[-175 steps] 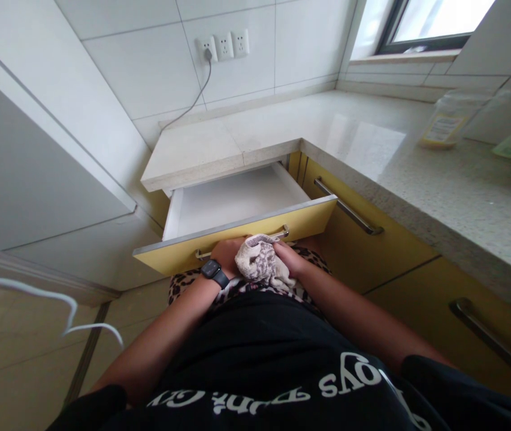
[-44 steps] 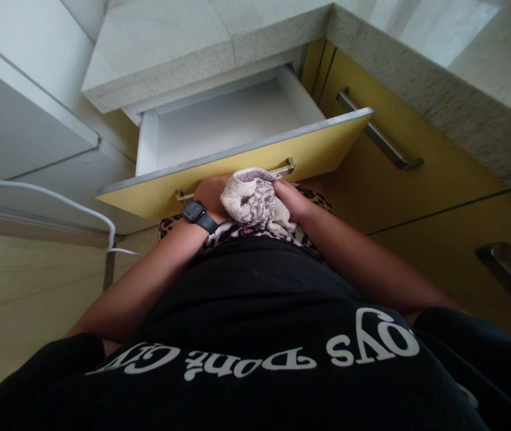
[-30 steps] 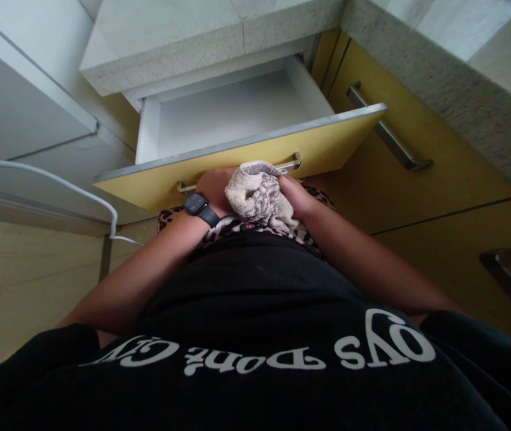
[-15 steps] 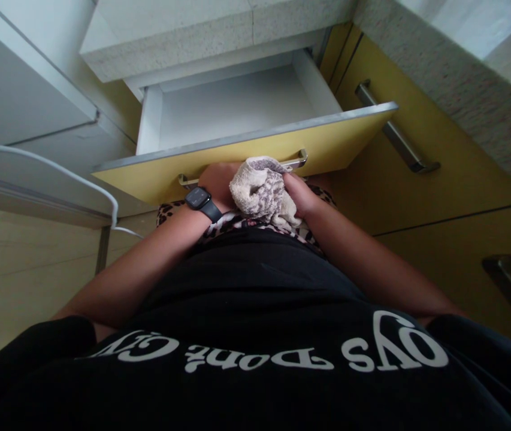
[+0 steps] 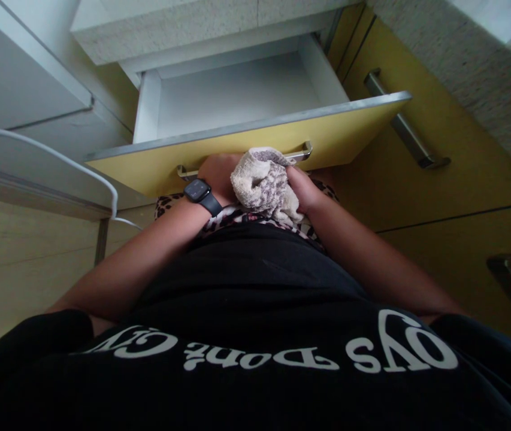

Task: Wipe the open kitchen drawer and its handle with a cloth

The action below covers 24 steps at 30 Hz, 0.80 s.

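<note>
A crumpled cream-and-grey cloth (image 5: 262,182) is bunched between my two hands in front of my waist. My left hand (image 5: 220,173), with a black watch (image 5: 197,190) on its wrist, is closed on the cloth's left side, its fingers mostly hidden behind it. On the other side my right hand (image 5: 301,187) grips the cloth, thumb along its edge. Both hands are close to the metal handle (image 5: 300,153) of a pulled-out drawer (image 5: 246,133). The drawer has a yellow front and a pale inside, and nothing shows in the visible part of it.
A speckled stone counter (image 5: 169,39) overhangs the drawer. To the right stand yellow cabinet fronts (image 5: 421,197) with a long metal handle (image 5: 410,140). At the left, a white cable (image 5: 57,152) curves past pale panels (image 5: 21,78) above the tiled floor (image 5: 26,257).
The view has shifted slightly, so the drawer and counter sit a little higher in the picture. My hands keep nearly the same hold on the cloth.
</note>
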Each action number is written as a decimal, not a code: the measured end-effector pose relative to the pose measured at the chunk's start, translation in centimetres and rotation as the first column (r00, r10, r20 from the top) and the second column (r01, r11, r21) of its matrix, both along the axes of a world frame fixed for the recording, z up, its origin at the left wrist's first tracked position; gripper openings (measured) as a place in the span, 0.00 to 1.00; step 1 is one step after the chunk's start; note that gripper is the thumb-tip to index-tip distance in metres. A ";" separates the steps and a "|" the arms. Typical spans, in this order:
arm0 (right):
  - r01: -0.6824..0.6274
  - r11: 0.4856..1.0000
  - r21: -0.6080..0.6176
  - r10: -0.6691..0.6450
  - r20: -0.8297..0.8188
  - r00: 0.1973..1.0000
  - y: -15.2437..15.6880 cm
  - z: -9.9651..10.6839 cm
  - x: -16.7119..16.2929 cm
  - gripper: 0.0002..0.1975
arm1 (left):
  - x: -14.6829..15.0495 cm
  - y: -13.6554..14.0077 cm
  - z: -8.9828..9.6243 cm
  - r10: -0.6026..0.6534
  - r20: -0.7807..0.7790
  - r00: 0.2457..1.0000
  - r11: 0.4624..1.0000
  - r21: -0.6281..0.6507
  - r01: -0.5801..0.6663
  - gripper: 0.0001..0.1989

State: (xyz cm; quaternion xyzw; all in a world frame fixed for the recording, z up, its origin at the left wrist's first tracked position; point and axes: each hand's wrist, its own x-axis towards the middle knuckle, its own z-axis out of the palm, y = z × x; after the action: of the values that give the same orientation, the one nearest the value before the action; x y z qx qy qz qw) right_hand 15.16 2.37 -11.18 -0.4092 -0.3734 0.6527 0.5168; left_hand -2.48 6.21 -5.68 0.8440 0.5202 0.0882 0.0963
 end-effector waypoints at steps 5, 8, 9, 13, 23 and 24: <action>0.006 1.000 -0.010 -0.006 0.007 1.000 0.0 -0.1 0.1 0.25 | -0.3 0.0 0.1 0.010 -0.072 0.997 1.000 0.021 -0.008 0.18; 0.000 1.000 0.004 0.000 0.000 1.000 -0.2 0.0 0.1 0.24 | -0.4 0.0 0.1 0.014 -0.098 0.995 1.000 0.029 -0.012 0.18; -0.001 1.000 0.010 0.001 -0.002 1.000 -0.3 0.1 0.1 0.24 | -0.4 0.0 0.1 0.017 -0.104 0.994 0.999 0.031 -0.014 0.18; 0.004 1.000 0.027 -0.004 -0.002 1.000 -0.3 0.2 0.0 0.25 | -0.4 0.2 -0.1 0.039 -0.114 0.993 0.999 0.041 -0.034 0.19; 0.007 0.999 0.039 -0.008 0.022 1.000 -0.4 0.3 -0.1 0.29 | 0.0 -0.3 0.5 0.025 -0.106 0.994 0.999 0.032 -0.022 0.23; 0.009 0.999 0.035 -0.010 0.028 1.000 -0.3 0.3 -0.1 0.29 | 0.1 -0.4 0.6 0.023 -0.105 0.994 0.999 0.030 -0.020 0.24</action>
State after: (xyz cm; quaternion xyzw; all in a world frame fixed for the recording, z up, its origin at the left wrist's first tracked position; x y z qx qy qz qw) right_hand 15.02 2.03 -10.91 -0.4110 -0.3899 0.6380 0.5215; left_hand -2.42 5.82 -5.03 0.8432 0.5322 0.0521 0.0554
